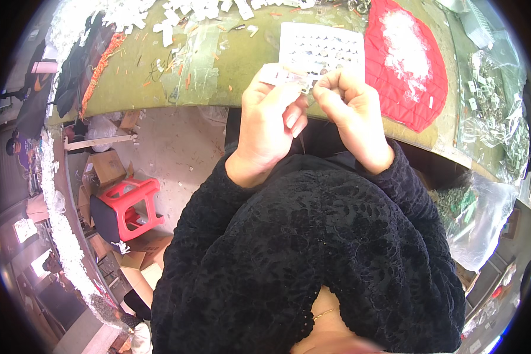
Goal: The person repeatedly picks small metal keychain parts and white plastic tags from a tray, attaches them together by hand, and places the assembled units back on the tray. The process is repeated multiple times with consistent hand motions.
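My left hand (266, 115) is closed on a small clear plastic piece (301, 81), held between thumb and fingers above the table's near edge. Close beside it, my right hand (355, 112) makes a pinch, its fingertips almost touching the piece. Whatever sits between the right thumb and forefinger is too small to make out. Just beyond both hands lies a white tray (354, 42) with rows of small dark parts. The hands cover its near left corner.
A red quilted cloth (419, 118) bears a pile of tiny clear pieces (402, 41). White plastic pieces (206, 9) line the far side of the green table (141, 76). Clear bags of green-and-white parts (489, 106) are at right. A red stool (138, 203) and cardboard boxes (107, 168) stand lower left.
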Action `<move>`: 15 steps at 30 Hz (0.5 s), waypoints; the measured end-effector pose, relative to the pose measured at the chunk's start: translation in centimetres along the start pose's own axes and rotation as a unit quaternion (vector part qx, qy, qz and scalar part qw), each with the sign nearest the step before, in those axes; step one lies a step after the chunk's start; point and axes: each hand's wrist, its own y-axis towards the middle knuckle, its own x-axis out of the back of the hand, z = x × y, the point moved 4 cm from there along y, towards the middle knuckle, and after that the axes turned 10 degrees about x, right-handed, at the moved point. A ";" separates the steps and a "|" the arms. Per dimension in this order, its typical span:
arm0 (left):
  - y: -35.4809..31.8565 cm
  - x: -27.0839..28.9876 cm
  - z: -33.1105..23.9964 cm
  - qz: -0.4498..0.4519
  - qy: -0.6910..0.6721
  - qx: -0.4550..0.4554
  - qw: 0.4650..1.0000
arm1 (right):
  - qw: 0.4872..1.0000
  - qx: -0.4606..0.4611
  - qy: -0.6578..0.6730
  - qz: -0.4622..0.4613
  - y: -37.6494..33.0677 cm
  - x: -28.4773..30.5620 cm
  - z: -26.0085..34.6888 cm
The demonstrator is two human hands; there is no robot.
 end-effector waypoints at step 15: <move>-0.2 -0.2 -0.5 0.027 0.013 0.019 0.999 | 0.998 0.032 0.049 -0.003 -0.7 -0.5 0.7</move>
